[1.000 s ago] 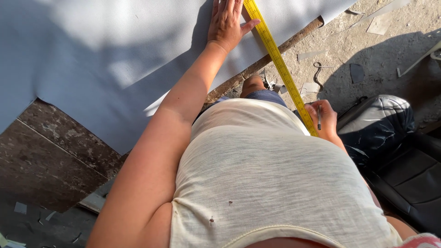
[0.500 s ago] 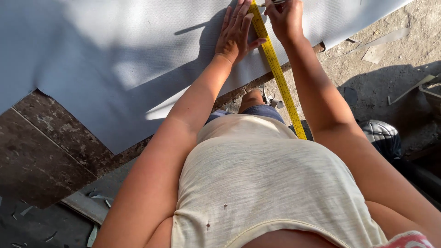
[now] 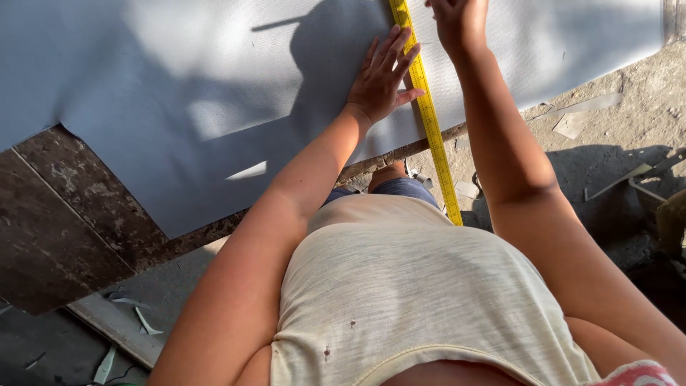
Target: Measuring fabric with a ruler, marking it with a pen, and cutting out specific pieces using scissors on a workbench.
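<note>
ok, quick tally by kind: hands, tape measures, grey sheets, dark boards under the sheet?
Hands: 2, left hand flat on the sheet beside the tape, right hand at the tape farther up
Yellow tape measure: 1
Grey sheet: 1
Dark mottled board under the sheet: 1
Total: 5

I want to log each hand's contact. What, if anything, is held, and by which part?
The left hand lies flat on the grey sheet, fingers against the yellow tape measure, gripping nothing. The right hand is partly cut off; any hold cannot be told.
</note>
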